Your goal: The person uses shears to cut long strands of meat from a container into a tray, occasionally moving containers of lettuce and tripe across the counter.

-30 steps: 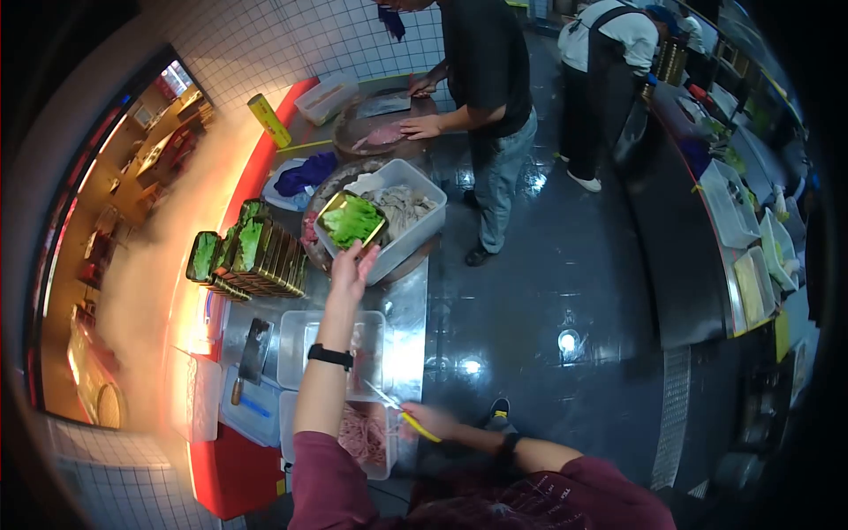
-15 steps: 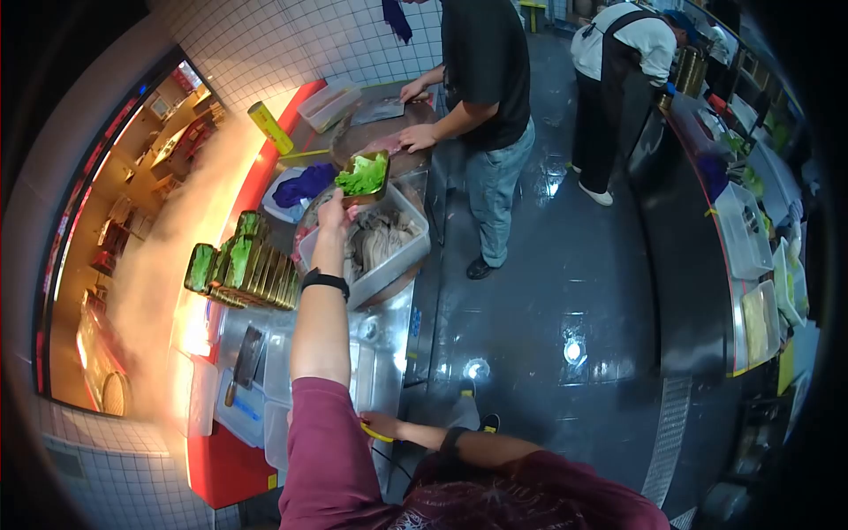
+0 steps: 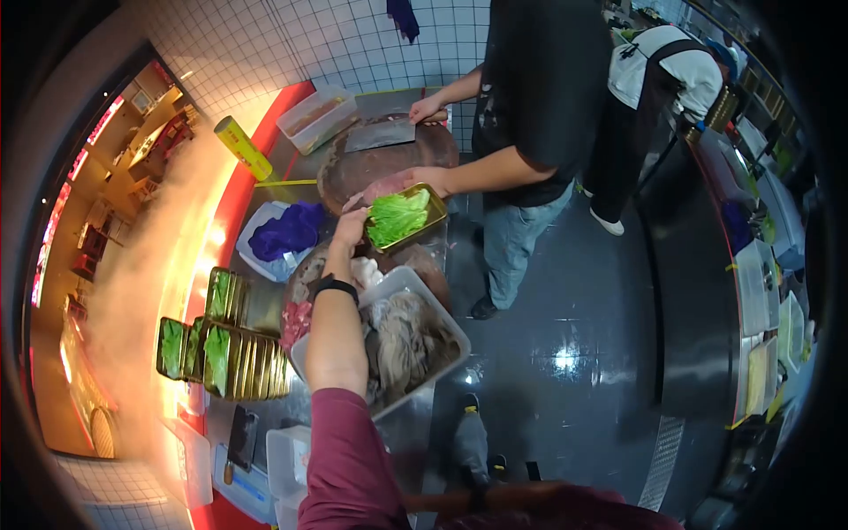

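My left hand [image 3: 351, 227] holds a gold metal tray [image 3: 433, 218] by its near left edge. Green lettuce leaves [image 3: 397, 218] lie in it. The tray hangs above the counter, close to a co-worker's hand [image 3: 430, 180] that rests by raw meat [image 3: 389, 187] on a round chopping board [image 3: 336, 181]. Below my left forearm stands a clear plastic tub [image 3: 455, 340] of greyish, folded food [image 3: 397, 340], perhaps tripe. Low in the view, my right hand [image 3: 428, 502] is dim and partly covered by my left sleeve; its fingers are hidden.
Stacked gold trays with lettuce [image 3: 234, 358] stand left, beside the steamy hatch. A cleaver [image 3: 241, 437] lies near plastic boxes [image 3: 287, 464]. A purple cloth [image 3: 287, 231] sits in a white tub. The co-worker [image 3: 539, 106] holds a broad blade [image 3: 380, 135]; another person [image 3: 662, 79] bends at the right counter.
My left hand has carried the tray of lettuce toward the co-worker at the chopping board. The view has shifted forward. My right hand, earlier seen near something yellow, is now mostly hidden.
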`<state>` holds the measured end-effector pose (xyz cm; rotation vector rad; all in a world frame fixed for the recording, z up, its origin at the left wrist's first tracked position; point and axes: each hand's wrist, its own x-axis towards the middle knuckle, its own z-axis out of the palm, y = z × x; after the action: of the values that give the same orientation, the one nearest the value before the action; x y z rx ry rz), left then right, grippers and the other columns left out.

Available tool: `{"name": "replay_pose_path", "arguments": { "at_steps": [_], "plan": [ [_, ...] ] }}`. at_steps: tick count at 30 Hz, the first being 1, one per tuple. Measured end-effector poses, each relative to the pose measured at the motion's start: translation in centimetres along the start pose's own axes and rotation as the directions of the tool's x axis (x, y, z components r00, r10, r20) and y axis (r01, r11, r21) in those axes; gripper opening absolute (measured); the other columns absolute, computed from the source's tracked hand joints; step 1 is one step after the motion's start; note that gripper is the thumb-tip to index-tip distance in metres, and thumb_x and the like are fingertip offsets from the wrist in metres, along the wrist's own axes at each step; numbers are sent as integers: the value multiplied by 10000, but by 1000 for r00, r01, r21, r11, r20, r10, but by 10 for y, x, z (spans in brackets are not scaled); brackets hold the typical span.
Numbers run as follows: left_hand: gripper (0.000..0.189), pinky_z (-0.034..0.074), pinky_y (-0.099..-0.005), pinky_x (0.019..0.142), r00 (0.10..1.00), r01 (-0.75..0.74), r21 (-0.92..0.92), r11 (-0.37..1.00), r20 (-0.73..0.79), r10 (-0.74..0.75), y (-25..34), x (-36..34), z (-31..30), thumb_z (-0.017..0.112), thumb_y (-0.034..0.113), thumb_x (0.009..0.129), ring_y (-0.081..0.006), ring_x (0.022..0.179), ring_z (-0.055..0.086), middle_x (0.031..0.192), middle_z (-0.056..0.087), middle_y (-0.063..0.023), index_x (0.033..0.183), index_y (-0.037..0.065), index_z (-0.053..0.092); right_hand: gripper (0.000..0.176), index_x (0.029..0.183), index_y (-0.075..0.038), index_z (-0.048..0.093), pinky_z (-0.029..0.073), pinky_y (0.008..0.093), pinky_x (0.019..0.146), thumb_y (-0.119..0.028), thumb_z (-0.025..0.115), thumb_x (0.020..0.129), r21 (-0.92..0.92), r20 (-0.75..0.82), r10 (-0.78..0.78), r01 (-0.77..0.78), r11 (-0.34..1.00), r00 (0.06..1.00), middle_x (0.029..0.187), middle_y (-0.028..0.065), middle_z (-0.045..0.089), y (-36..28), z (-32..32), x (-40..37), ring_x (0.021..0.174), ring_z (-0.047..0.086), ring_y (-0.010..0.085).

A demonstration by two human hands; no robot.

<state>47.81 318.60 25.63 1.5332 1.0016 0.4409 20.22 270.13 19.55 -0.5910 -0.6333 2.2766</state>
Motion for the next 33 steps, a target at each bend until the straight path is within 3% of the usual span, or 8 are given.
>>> {"name": "replay_pose_path", "arguments": {
  "at_steps": [2, 4, 8, 10, 16, 21, 28, 33],
  "plan": [
    [341, 424, -298, 502, 997, 75, 29, 997, 15, -76, -1, 11, 11, 488, 339, 960, -127, 643, 530, 820, 629, -3, 957, 68, 695, 383, 958, -52, 533, 531, 352, 489, -375, 331, 999, 6, -3, 26, -26, 1000, 1000, 704, 99, 588, -16, -8, -3, 580, 628, 213],
    [338, 427, -293, 533, 997, -70, 59, 996, -7, 71, -15, 33, 15, 488, 335, 960, -119, 647, 523, 823, 628, 3, 976, 65, 690, 384, 957, -52, 533, 531, 351, 488, -375, 331, 999, 11, -6, 48, -48, 999, 999, 704, 99, 587, -29, -18, -4, 580, 628, 213],
    [330, 441, -293, 586, 996, -71, 26, 997, 59, 69, -27, 42, 5, 486, 320, 962, -119, 671, 533, 835, 631, 3, 984, 62, 692, 386, 953, -50, 534, 531, 349, 488, -376, 332, 999, 30, -5, 69, -69, 997, 998, 703, 99, 586, -47, -23, -3, 580, 628, 213],
    [331, 442, -295, 583, 993, 59, 74, 996, 101, -66, -22, 41, 1, 481, 308, 964, -119, 679, 537, 840, 633, -3, 983, 53, 692, 387, 951, -50, 534, 530, 349, 487, -377, 332, 998, 33, -4, 73, -73, 997, 997, 703, 98, 586, -52, -23, -5, 580, 628, 212],
    [338, 379, -277, 475, 990, 41, 119, 992, 130, -57, -26, 46, 7, 472, 307, 967, -105, 540, 458, 736, 601, 6, 990, 42, 680, 391, 946, -48, 535, 530, 346, 486, -378, 333, 998, 30, -28, 62, -61, 998, 998, 701, 98, 585, -63, -24, -7, 580, 627, 212],
    [332, 389, -245, 527, 978, -37, 121, 992, 207, 11, -38, 54, 10, 431, 334, 977, -77, 646, 499, 827, 616, 40, 1051, 115, 669, 394, 942, -47, 536, 529, 344, 485, -380, 334, 998, 33, -36, 66, -65, 997, 997, 700, 97, 584, -67, -20, -7, 580, 627, 211],
    [332, 432, -277, 569, 974, 62, 93, 994, 212, -81, -23, 41, -4, 473, 315, 963, -85, 678, 503, 815, 618, 17, 1045, 65, 676, 398, 935, -44, 537, 529, 342, 484, -382, 335, 997, 22, -55, 68, -67, 998, 996, 699, 96, 583, -70, -22, -4, 580, 627, 211],
    [313, 406, -273, 450, 977, 6, 122, 993, 212, -32, -40, 36, -15, 506, 348, 951, -104, 525, 492, 732, 600, 0, 1000, 96, 685, 401, 931, -43, 538, 528, 340, 483, -383, 335, 997, -47, -105, 33, -38, 998, 994, 698, 96, 582, -71, -25, 3, 580, 627, 210]
  ]
}}
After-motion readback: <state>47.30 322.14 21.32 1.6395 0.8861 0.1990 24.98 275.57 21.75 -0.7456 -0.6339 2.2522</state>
